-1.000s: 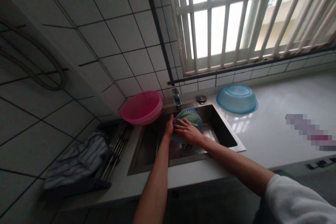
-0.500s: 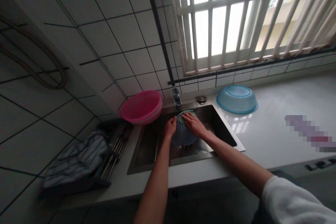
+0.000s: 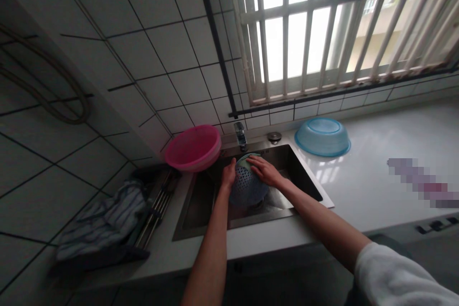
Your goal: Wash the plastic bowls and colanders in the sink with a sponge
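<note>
A blue colander (image 3: pixel 247 191) with a pattern of holes is held tilted over the sink (image 3: pixel 304 177). Its left rim is gripped by my left hand (image 3: pixel 228 175), thumb up along the edge. On the far side, my right hand (image 3: pixel 264 171) lies over a light green cloth (image 3: pixel 244 162) and presses it against the colander near the rim. Fingertips of that hand are together and bent slightly. Part of the cloth is hidden beneath them. The faucet (image 3: pixel 240 135) stands just behind the colander.
A pink basin (image 3: pixel 195 148) leans at the sink's back left corner. An upturned blue basin (image 3: pixel 322 137) and a drain strainer (image 3: pixel 274 137) are to the right. Left of the sink, a striped cloth (image 3: pixel 118 210) lies by a metal rack (image 3: pixel 156 215). A blurred-out item (image 3: pixel 423 181) lies far right.
The colander has tipped and shifted slightly down and left, showing more of its holed side. My left hand has moved a little left with it; my right hand stays on the cloth.
</note>
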### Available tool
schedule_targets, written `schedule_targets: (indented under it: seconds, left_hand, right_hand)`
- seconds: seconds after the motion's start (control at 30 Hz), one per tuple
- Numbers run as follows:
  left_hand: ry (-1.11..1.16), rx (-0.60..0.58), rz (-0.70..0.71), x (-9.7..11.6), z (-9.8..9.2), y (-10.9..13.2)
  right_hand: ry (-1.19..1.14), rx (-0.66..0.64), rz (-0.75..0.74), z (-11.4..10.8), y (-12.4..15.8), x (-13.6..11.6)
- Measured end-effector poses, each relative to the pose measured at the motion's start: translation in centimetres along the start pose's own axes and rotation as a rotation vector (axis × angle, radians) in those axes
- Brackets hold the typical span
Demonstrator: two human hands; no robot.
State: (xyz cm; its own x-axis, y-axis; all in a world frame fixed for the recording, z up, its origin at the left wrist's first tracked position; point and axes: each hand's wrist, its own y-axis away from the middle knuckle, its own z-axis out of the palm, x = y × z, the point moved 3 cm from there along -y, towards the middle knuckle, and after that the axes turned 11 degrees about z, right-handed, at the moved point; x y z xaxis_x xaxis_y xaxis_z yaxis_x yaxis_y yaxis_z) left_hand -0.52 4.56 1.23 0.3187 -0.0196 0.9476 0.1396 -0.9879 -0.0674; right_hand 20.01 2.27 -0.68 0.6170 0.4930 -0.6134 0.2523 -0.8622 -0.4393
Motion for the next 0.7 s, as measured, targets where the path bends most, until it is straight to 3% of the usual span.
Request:
schedule_targets:
  seconds: [0.1,0.17,0.23,0.37,0.47,0.53,0.63,0.7]
  left_hand:
    - [-0.003,-0.007,-0.003,0.5,0.2,0.4]
    - [0.001,-0.015,0.001,0.6,0.3,0.5]
    - [0.013,-0.018,0.005,0.6,0.4,0.5]
    - [0.066,0.026,0.046,0.3,0.3,0.3]
    - [0.112,0.044,0.052,0.2,0.3,0.3]
    - [0.128,0.015,0.061,0.2,0.4,0.4]
    - [0.14,-0.03,0.053,0.2,0.6,0.7]
    - [0.138,-0.034,0.035,0.0,0.6,0.7]
  right_hand:
    - [-0.043,0.073,0.191,-0.5,-0.1,2.1]
    - [-0.007,0.08,0.196,-0.1,0.2,1.5]
    - [0.067,0.065,0.117,0.6,0.6,-0.5]
    - [0.189,-0.059,-0.205,2.1,1.7,-5.4]
    - [0.188,-0.112,-0.322,1.9,1.6,-6.1]
    - [0.156,-0.077,-0.254,1.0,1.0,-4.8]
    - [0.107,0.032,-0.01,-0.5,0.2,-1.8]
    - [0.097,0.053,0.078,-1.0,0.3,-1.0]
